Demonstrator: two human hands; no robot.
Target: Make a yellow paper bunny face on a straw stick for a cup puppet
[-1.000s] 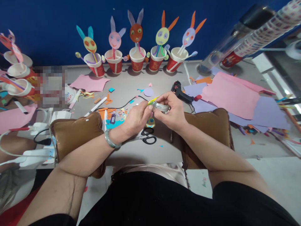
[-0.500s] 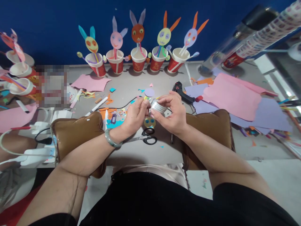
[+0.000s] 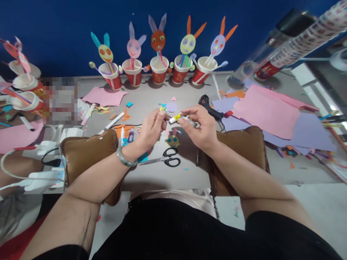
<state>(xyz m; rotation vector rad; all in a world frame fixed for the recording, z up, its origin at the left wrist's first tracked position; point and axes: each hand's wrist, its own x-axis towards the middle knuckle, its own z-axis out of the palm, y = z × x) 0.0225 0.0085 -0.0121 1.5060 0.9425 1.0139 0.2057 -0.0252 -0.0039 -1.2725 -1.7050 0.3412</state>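
In front of me my right hand (image 3: 199, 124) pinches a small tube (image 3: 175, 118), white at one end with a yellow band, beside something pale and shiny under the fingers. My left hand (image 3: 154, 126), a bangle on its wrist, pinches a small yellow-green piece (image 3: 162, 109); its kind is unclear. The two hands are close together but apart. Behind them lies a purple paper circle (image 3: 171, 107). Below the tube rests a yellow paper face (image 3: 172, 141) with blue eyes and pink ears. Nearer me lie black-handled scissors (image 3: 170, 157).
Several red paper cups (image 3: 159, 74) with paper rabbit figures line the blue wall. A black glue gun (image 3: 207, 104) lies right of my hands. Brown cushions (image 3: 89, 150) flank the work area. Pink paper sheets (image 3: 271, 112) are piled right; power plugs (image 3: 40, 180) and another person's limb are left.
The silvery printed side that faced me in my right hand has turned away, and the white-and-yellow tube shows. My left hand has shifted slightly left, uncovering more of the paper face.
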